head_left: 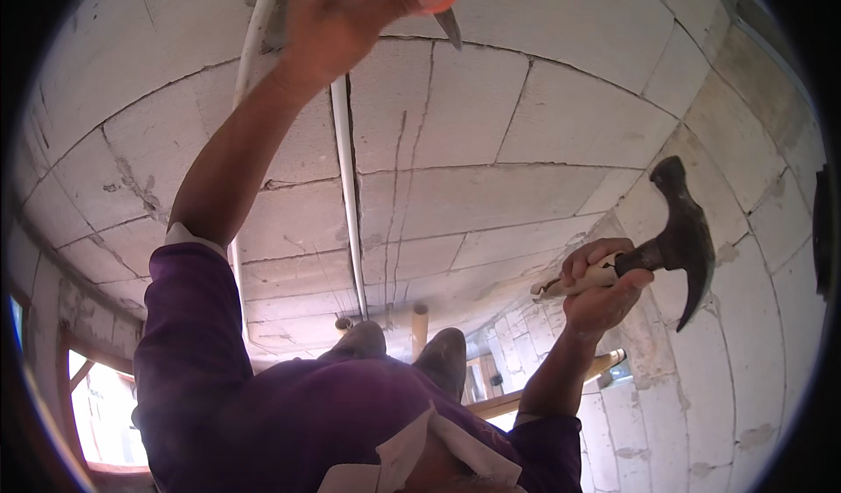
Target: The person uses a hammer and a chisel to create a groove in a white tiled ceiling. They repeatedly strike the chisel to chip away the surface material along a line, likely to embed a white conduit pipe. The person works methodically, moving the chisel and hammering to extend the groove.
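Note:
High at the top of the head view, my left hand [337, 33] is closed round a chisel [448, 28] with an orange grip. Its dark, tapering tip points down and right in front of the block wall [561, 116]. The chisel's upper part runs out of the picture, and whether its tip touches the wall I cannot tell. Out to the right, my right hand [603, 298] grips a claw hammer [683, 234] by a handle wrapped in pale, worn material. The dark steel head is raised well apart from the chisel, its curved claw hanging downward.
A white pipe [345, 177] runs in a slot in the wall; another pale pipe [256, 37] passes behind my left forearm. Two dark lines [399, 195] mark the blocks beside them. A wooden beam [517, 399] lies low behind my right arm. At lower left is a wood-framed window [66, 405].

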The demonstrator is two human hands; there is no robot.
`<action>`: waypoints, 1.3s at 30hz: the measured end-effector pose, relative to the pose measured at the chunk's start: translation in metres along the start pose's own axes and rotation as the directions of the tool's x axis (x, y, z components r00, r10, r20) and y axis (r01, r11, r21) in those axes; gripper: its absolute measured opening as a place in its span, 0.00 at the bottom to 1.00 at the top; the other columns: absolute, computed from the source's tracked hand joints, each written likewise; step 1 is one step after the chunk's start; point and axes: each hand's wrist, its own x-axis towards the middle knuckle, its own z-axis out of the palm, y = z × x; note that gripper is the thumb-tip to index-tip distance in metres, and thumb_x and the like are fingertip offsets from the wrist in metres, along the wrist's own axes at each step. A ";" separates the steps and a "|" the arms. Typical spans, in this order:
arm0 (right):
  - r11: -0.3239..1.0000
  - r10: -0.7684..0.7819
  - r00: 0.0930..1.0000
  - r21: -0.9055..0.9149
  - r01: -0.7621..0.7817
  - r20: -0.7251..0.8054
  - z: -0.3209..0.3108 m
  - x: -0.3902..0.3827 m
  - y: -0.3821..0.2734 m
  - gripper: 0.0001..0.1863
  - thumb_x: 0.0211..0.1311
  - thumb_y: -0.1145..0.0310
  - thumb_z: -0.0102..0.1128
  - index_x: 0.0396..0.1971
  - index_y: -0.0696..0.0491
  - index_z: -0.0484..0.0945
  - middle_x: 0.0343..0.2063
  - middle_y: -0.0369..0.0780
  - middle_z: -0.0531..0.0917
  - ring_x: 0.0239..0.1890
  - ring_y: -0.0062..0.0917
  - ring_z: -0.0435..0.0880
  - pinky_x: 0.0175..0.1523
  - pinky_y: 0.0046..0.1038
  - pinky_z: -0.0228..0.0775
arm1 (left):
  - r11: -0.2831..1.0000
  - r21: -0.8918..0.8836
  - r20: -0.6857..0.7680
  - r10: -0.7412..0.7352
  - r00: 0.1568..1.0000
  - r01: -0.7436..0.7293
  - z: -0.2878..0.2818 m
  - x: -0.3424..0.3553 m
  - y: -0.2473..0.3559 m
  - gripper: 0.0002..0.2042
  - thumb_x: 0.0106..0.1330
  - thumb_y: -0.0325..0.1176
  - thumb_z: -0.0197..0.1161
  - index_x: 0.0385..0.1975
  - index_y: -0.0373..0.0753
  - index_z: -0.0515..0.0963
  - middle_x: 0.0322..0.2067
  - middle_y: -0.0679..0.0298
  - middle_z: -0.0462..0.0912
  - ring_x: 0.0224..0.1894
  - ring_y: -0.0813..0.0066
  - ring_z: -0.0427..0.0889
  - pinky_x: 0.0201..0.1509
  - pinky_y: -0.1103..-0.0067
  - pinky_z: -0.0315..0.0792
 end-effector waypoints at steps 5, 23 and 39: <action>0.988 0.148 0.985 0.052 -0.144 -0.084 0.004 -0.013 0.020 0.40 0.56 0.25 0.36 0.25 0.55 0.65 0.12 0.38 0.67 0.11 0.21 0.65 0.16 0.21 0.59 | 0.928 0.316 0.270 0.113 0.956 -0.199 -0.008 0.007 0.003 0.11 0.56 0.18 0.66 0.38 0.37 0.78 0.35 0.65 0.80 0.37 0.80 0.81 0.41 0.81 0.78; 0.996 0.076 0.989 -0.046 -0.071 0.125 0.015 -0.012 0.010 0.41 0.56 0.24 0.34 0.25 0.55 0.65 0.12 0.37 0.68 0.12 0.19 0.66 0.16 0.20 0.60 | 0.842 0.482 0.350 0.067 0.934 -0.241 0.005 0.014 0.003 0.15 0.55 0.20 0.68 0.43 0.37 0.79 0.38 0.62 0.81 0.38 0.76 0.82 0.45 0.80 0.80; 0.912 -0.405 0.901 -0.010 0.411 0.154 0.059 0.047 -0.023 0.39 0.63 0.29 0.30 0.28 0.56 0.69 0.14 0.36 0.71 0.13 0.18 0.68 0.17 0.18 0.58 | 0.847 0.460 0.404 0.070 0.912 -0.268 0.000 0.022 0.001 0.15 0.54 0.21 0.69 0.43 0.35 0.80 0.36 0.59 0.82 0.37 0.76 0.83 0.41 0.82 0.80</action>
